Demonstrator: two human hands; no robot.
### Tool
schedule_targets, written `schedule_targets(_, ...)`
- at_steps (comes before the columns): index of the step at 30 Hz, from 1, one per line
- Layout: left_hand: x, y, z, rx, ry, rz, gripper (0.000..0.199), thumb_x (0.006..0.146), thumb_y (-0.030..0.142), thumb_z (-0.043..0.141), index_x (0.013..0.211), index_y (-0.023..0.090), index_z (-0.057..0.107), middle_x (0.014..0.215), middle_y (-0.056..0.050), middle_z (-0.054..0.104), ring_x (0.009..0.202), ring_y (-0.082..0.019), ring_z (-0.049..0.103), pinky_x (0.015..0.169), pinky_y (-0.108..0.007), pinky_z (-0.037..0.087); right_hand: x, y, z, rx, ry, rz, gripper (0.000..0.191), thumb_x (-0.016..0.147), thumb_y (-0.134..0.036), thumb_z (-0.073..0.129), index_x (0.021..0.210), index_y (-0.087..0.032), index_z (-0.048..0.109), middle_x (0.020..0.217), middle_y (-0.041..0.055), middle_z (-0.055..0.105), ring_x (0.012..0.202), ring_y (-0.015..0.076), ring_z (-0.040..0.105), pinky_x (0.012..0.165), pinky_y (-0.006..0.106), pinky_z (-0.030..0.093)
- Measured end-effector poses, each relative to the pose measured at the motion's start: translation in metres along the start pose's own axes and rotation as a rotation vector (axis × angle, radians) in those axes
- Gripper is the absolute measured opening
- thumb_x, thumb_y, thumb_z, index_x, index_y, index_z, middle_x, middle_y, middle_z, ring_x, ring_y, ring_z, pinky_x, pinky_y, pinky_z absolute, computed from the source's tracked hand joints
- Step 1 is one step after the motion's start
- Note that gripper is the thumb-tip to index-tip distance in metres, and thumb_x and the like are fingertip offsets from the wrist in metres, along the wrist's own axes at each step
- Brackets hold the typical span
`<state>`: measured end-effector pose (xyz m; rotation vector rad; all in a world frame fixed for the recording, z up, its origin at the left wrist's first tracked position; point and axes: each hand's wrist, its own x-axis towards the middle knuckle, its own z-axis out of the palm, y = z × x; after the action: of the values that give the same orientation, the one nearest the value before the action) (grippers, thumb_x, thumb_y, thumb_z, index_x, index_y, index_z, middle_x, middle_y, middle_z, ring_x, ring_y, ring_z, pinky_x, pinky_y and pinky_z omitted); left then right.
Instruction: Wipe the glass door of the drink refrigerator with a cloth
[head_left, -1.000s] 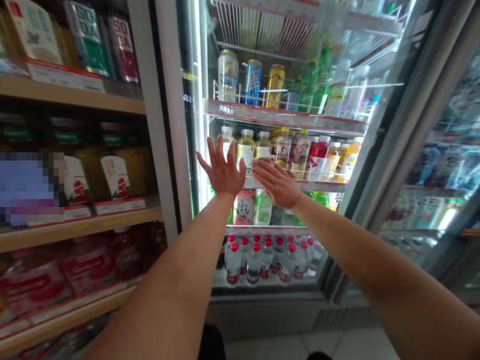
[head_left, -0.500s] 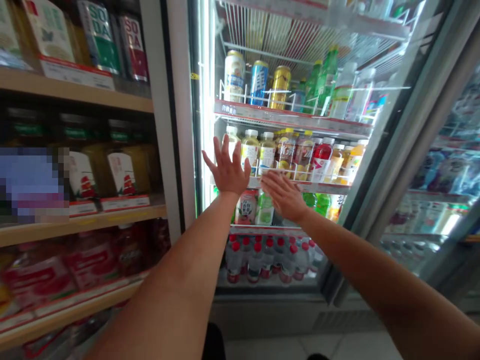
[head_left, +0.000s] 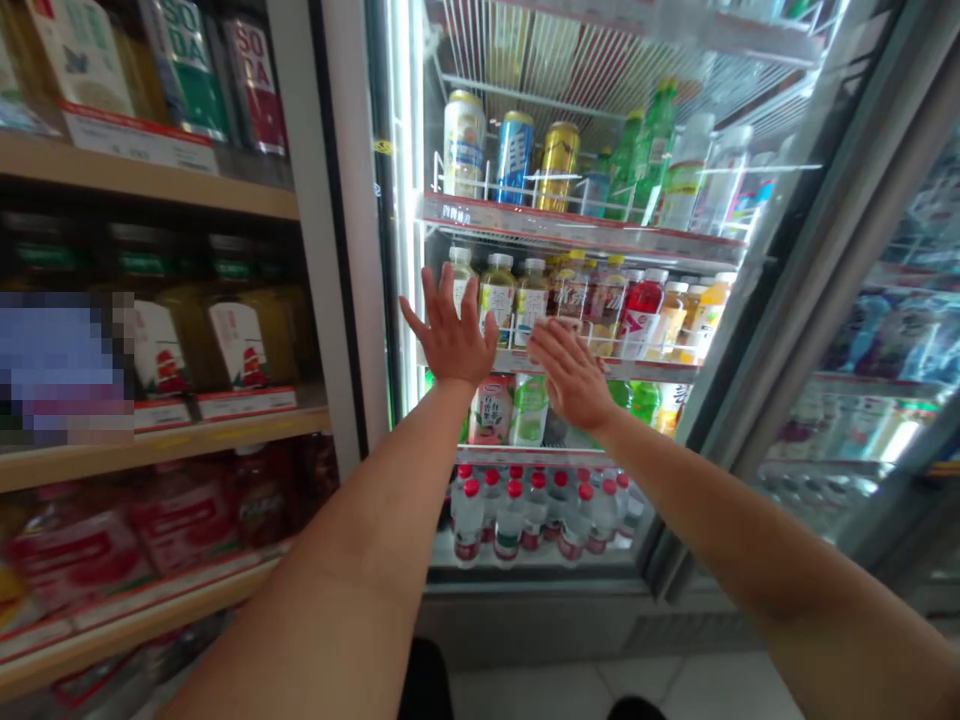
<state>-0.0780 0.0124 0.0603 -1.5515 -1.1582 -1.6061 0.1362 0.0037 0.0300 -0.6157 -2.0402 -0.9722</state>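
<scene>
Both of my arms reach forward toward a lit drinks cooler. My left hand (head_left: 454,335) is open, fingers spread, over the pale-labelled bottles (head_left: 496,300) at the left of the middle shelf. To its right, my right hand (head_left: 571,375) is stretched out flat, fingers side by side, below the dark tea bottles (head_left: 571,285). Neither hand holds anything. Whether either one touches the glass cannot be made out. Behind and below the hands are a pink-labelled bottle (head_left: 492,410) and a green one (head_left: 529,412).
Cans (head_left: 514,158) and green bottles (head_left: 658,150) stand on the upper cooler shelf. Red-capped water bottles (head_left: 510,520) fill the bottom. Wooden shelves (head_left: 150,175) with juice bottles are at the left. A metal door frame (head_left: 795,270) slants down at the right.
My right hand has shifted slightly right and tilted a little more upright. My left hand has moved barely left. The view has shifted slightly.
</scene>
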Motion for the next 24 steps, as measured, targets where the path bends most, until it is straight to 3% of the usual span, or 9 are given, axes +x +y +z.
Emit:
schedule_targets(4,0.001,0.002,-0.002,0.004,-0.001,-0.01,0.052,0.098,0.037,0.049,0.147,0.019,0.049,0.166,-0.013,0.032,0.159,-0.029,0.005,0.127,-0.061,-0.008,-0.001,-0.008,0.003,0.07,-0.22,-0.266,0.06,0.097,-0.013,0.048,0.156,-0.025,0.041,0.159,0.0037,0.047,0.153,0.0171,0.032,0.129,0.047,0.027)
schedule_targets(6,0.001,0.003,-0.003,0.02,0.012,-0.004,0.051,0.097,0.036,0.049,0.146,0.019,0.05,0.165,-0.013,0.034,0.159,-0.029,0.007,0.127,-0.061,-0.007,0.013,-0.006,0.0,0.025,-0.173,-0.221,0.059,0.097,-0.013,0.047,0.155,-0.025,0.043,0.158,0.0024,0.048,0.153,0.0166,0.033,0.129,0.046,0.027)
schedule_targets(9,0.0,0.002,-0.002,0.048,0.044,0.02,0.051,0.097,0.036,0.049,0.146,0.019,0.05,0.163,-0.014,0.037,0.159,-0.029,0.009,0.127,-0.059,-0.005,0.029,-0.002,-0.005,-0.062,0.004,-0.012,0.061,0.097,-0.011,0.044,0.156,-0.024,0.041,0.159,0.0032,0.047,0.154,0.0188,0.031,0.129,0.048,0.026)
schedule_targets(11,-0.001,0.001,-0.001,0.062,0.055,0.03,0.051,0.097,0.035,0.049,0.146,0.019,0.05,0.163,-0.014,0.037,0.159,-0.029,0.009,0.127,-0.059,-0.004,0.03,-0.004,-0.003,-0.068,0.053,0.061,0.063,0.097,-0.011,0.043,0.158,-0.025,0.037,0.16,0.0035,0.044,0.155,0.0199,0.028,0.129,0.05,0.026)
schedule_targets(16,-0.001,-0.001,0.0,0.075,0.068,0.043,0.05,0.097,0.034,0.05,0.145,0.019,0.052,0.163,-0.015,0.038,0.159,-0.03,0.01,0.127,-0.06,-0.004,0.013,-0.013,0.007,0.025,-0.1,-0.149,0.062,0.097,-0.013,0.046,0.158,-0.025,0.038,0.16,0.004,0.045,0.155,0.0201,0.029,0.129,0.05,0.027)
schedule_targets(18,-0.002,-0.001,-0.001,0.09,0.076,0.057,0.05,0.097,0.034,0.05,0.145,0.018,0.051,0.162,-0.016,0.038,0.158,-0.031,0.011,0.126,-0.062,-0.003,0.015,-0.013,0.007,0.015,-0.094,-0.185,0.062,0.097,-0.013,0.046,0.157,-0.025,0.039,0.158,0.0037,0.047,0.153,0.0195,0.032,0.129,0.049,0.028)
schedule_targets(24,-0.003,0.0,-0.004,0.086,0.074,0.062,0.049,0.1,0.035,0.047,0.145,0.016,0.051,0.161,-0.018,0.039,0.158,-0.032,0.012,0.126,-0.065,0.0,0.028,-0.008,0.0,-0.053,0.144,0.097,0.071,0.095,-0.01,0.044,0.162,-0.028,0.027,0.161,0.0052,0.044,0.154,0.0235,0.032,0.127,0.057,0.028)
